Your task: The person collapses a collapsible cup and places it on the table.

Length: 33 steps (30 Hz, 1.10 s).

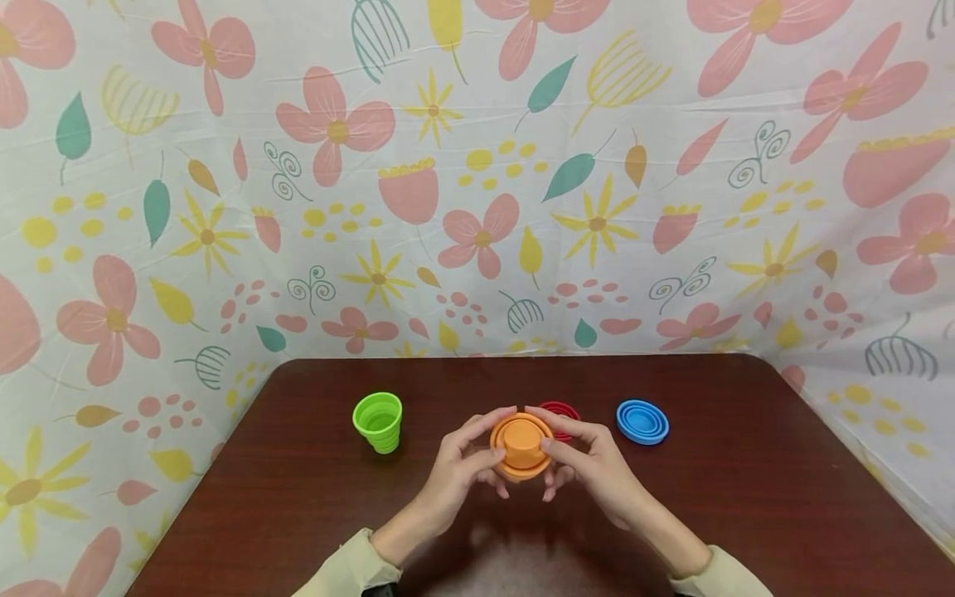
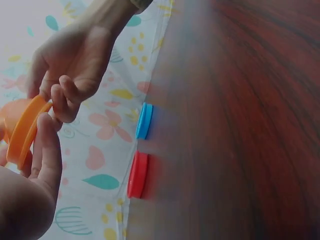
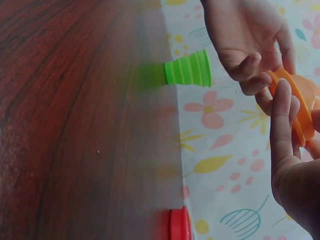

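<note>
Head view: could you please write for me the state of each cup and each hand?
Orange cup: partly extended, held up, base facing the head camera
Left hand: gripping the orange cup
Right hand: gripping the orange cup
Green cup: extended, upright on the table, open end up
Red cup: collapsed, partly hidden
Blue cup: collapsed, lying on the table

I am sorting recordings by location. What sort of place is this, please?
Probably a makeshift indoor filming spot: a dark table backed and flanked by flower-printed cloth, with an orange cup held above the table.
</note>
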{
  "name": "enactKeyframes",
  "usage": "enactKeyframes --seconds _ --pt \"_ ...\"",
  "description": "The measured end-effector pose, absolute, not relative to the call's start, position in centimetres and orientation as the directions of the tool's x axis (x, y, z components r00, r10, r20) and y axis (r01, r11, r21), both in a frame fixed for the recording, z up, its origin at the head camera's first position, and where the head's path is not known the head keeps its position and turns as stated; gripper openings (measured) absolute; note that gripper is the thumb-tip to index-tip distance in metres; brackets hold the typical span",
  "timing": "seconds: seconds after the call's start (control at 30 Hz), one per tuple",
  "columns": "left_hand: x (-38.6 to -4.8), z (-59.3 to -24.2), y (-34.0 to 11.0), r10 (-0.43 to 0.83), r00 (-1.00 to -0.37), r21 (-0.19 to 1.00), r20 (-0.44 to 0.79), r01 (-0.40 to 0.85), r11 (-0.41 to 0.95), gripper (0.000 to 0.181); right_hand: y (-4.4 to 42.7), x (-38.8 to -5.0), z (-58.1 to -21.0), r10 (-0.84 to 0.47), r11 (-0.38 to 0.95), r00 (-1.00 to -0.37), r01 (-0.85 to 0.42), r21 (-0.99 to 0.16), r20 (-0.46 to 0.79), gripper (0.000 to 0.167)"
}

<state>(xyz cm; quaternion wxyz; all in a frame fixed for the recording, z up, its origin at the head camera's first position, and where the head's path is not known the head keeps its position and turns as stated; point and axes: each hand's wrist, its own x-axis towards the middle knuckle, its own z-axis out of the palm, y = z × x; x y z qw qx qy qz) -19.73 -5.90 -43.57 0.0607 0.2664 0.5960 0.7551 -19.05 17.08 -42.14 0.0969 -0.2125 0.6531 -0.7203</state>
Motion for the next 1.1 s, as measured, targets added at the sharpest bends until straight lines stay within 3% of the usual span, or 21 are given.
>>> enactKeyframes --seconds 0.47,0.8,1.1 --pt "-19.76 -43.61 -6.02 0.353 -0.836 0.907 0.421 0.383 -0.175 0.052 16.89 -18.75 -42.14 -0.467 -0.141 -0.866 -0.128 -0.982 0.180 0.059" --pt "-19.78 -43.63 -6.20 0.415 -0.801 0.899 0.430 0.342 -0.272 0.058 16.86 -18.84 -42.22 -0.459 -0.138 -0.860 -0.178 -0.974 0.222 0.058" --pt "-20.09 -43.83 -6.09 0.406 -0.806 0.900 0.431 0.350 -0.261 0.058 16.86 -18.88 -42.26 -0.464 -0.122 -0.860 -0.177 -0.977 0.214 0.066"
